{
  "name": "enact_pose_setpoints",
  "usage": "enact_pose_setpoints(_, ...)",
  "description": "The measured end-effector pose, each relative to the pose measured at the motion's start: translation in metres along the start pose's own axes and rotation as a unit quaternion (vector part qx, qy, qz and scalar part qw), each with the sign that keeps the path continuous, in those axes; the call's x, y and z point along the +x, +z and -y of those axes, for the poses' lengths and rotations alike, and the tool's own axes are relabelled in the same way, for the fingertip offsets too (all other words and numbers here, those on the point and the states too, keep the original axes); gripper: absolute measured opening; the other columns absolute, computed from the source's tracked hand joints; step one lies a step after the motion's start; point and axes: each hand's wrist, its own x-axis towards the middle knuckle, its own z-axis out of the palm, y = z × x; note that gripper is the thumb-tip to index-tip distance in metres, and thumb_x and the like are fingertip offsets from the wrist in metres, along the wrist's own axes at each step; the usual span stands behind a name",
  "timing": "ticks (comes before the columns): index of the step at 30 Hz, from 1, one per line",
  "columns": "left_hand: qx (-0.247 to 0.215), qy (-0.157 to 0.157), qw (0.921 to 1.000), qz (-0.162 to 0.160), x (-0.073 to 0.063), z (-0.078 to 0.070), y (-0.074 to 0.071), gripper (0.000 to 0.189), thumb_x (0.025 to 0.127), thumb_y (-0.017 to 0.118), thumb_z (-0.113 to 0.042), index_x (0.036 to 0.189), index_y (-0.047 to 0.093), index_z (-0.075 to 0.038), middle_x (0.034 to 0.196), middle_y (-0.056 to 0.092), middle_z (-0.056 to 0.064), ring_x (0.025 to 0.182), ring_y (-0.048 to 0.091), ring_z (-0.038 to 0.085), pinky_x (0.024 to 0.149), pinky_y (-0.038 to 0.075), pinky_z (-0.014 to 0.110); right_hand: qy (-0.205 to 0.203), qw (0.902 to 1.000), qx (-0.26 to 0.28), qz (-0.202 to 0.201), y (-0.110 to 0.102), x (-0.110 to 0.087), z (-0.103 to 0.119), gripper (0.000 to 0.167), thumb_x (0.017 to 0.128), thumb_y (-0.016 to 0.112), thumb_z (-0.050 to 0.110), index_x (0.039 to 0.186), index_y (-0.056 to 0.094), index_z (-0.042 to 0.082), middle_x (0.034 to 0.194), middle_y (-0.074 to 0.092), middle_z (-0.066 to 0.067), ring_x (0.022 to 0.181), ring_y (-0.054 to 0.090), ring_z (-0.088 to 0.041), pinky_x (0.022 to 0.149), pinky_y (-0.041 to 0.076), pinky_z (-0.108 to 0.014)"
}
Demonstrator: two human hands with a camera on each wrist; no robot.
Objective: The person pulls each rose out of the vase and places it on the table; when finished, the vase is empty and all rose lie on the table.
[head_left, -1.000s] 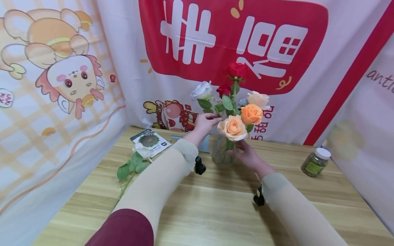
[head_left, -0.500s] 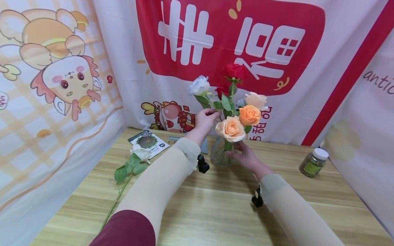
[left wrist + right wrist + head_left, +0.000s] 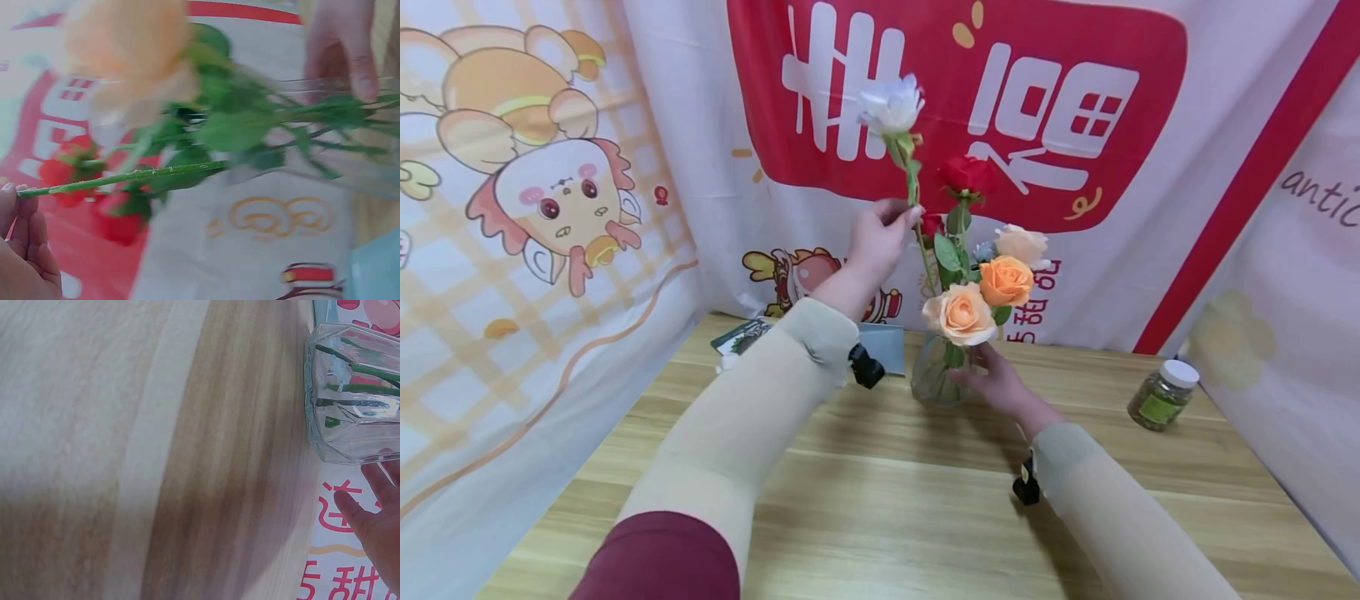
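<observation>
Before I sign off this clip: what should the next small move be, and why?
Probably ease the ruffled white rose slightly higher with the left hand, the right hand staying at the clear glass vase. The left hand pinches the green stem, the rose stands higher than half a second ago, and I cannot tell whether the stem's lower end has cleared the vase.

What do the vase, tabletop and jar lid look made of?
Vase: clear, glossy, probably glass; green stems show through its faceted walls, though clear plastic is possible.
Tabletop: faintly shiny wood or laminate, with streaky grain.
Jar lid: probably plastic, seemingly smooth, opaque and evenly white.
</observation>
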Motion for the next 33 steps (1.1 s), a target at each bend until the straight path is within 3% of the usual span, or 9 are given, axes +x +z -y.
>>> enact_pose_setpoints(3, -0.013, 0.029, 0.9994, -0.014, 0.003, -0.023, -0.017, 0.021, 0.095, 0.067, -0.014, 0.106, 0.072, 0.003, 0.097, 0.07, 0.016, 0.089, 0.061, 0.023, 0.077, 0.051, 0.028, 0.005, 1.0, 0.002, 0.005, 0.001, 0.0, 0.0, 0.09, 0.088, 0.075, 0.04, 0.158, 0.023, 0.014, 0.151, 0.038, -0.019, 0.137, 0.036, -0.037, 0.105, 0.039, -0.053)
enact_pose_setpoints(11, -0.043, 0.033, 0.9968, -0.059, 0.002, -0.081, -0.079, 0.024, 0.092, 0.07, -0.019, 0.111, 0.072, -0.004, 0.108, 0.069, 0.01, 0.105, 0.062, 0.022, 0.093, 0.05, 0.027, 0.01, 0.9999, 0.007, 0.007, 0.002, -0.001, -0.001, 0.091, 0.087, 0.076, 0.042, 0.157, 0.025, 0.015, 0.15, 0.04, -0.018, 0.137, 0.036, -0.035, 0.104, 0.041, -0.051)
enact_pose_setpoints(14, -0.03, 0.04, 0.9965, -0.067, -0.007, -0.087, -0.097, 0.024, 0.092, 0.07, -0.016, 0.109, 0.071, 0.0, 0.106, 0.07, 0.011, 0.102, 0.063, 0.024, 0.094, 0.05, 0.027, 0.007, 0.9999, 0.001, 0.007, 0.001, -0.002, 0.0, 0.09, 0.088, 0.075, 0.042, 0.157, 0.024, 0.015, 0.15, 0.04, -0.018, 0.137, 0.036, -0.035, 0.103, 0.041, -0.051)
enact_pose_setpoints(16, -0.01, 0.022, 0.9977, -0.064, -0.015, -0.087, -0.107, 0.023, 0.092, 0.07, -0.016, 0.108, 0.071, 0.001, 0.103, 0.071, 0.01, 0.099, 0.063, 0.023, 0.094, 0.049, 0.027, 0.01, 0.9999, -0.001, 0.007, 0.0, -0.002, 0.0, 0.089, 0.088, 0.074, 0.042, 0.157, 0.025, 0.017, 0.15, 0.04, -0.017, 0.137, 0.037, -0.035, 0.103, 0.042, -0.051)
enact_pose_setpoints(21, 0.086, -0.067, 0.9939, -0.022, -0.038, -0.078, -0.132, 0.025, 0.095, 0.069, -0.016, 0.109, 0.07, 0.004, 0.093, 0.071, 0.006, 0.092, 0.062, 0.021, 0.089, 0.049, 0.031, 0.011, 0.9999, 0.001, 0.011, -0.003, -0.002, 0.001, 0.086, 0.089, 0.074, 0.04, 0.157, 0.025, 0.019, 0.15, 0.04, -0.016, 0.137, 0.036, -0.036, 0.101, 0.043, -0.052)
enact_pose_setpoints(24, 0.167, -0.135, 0.9761, 0.034, -0.052, -0.065, -0.149, 0.028, 0.095, 0.068, -0.017, 0.111, 0.068, 0.006, 0.096, 0.069, 0.009, 0.091, 0.058, 0.021, 0.087, 0.047, 0.036, 0.009, 0.9999, -0.001, 0.013, -0.002, -0.002, 0.002, 0.086, 0.09, 0.074, 0.039, 0.157, 0.025, 0.018, 0.15, 0.04, -0.016, 0.138, 0.036, -0.036, 0.101, 0.044, -0.051)
enact_pose_setpoints(27, 0.238, -0.189, 0.9471, 0.102, -0.067, -0.045, -0.166, 0.03, 0.094, 0.069, -0.019, 0.11, 0.068, 0.006, 0.1, 0.067, 0.014, 0.091, 0.056, 0.023, 0.083, 0.045, 0.037, 0.005, 0.9999, -0.004, 0.013, -0.002, -0.002, 0.002, 0.086, 0.09, 0.074, 0.039, 0.157, 0.025, 0.017, 0.15, 0.04, -0.017, 0.137, 0.037, -0.036, 0.101, 0.044, -0.05)
enact_pose_setpoints(31, 0.287, -0.243, 0.9109, 0.17, -0.09, -0.015, -0.176, 0.028, 0.091, 0.07, -0.019, 0.108, 0.07, 0.004, 0.099, 0.067, 0.014, 0.087, 0.058, 0.023, 0.078, 0.05, 0.034, 0.0, 0.9999, -0.003, 0.012, -0.001, -0.002, 0.002, 0.086, 0.09, 0.074, 0.039, 0.157, 0.025, 0.017, 0.15, 0.04, -0.018, 0.137, 0.037, -0.036, 0.101, 0.044, -0.051)
enact_pose_setpoints(33, 0.293, -0.263, 0.8997, 0.189, -0.103, -0.001, -0.176, 0.027, 0.09, 0.071, -0.018, 0.104, 0.07, 0.004, 0.095, 0.067, 0.013, 0.084, 0.058, 0.023, 0.075, 0.05, 0.034, 0.001, 0.9999, -0.003, 0.012, -0.001, -0.002, 0.001, 0.086, 0.089, 0.074, 0.039, 0.157, 0.025, 0.017, 0.15, 0.04, -0.018, 0.137, 0.037, -0.036, 0.101, 0.043, -0.051)
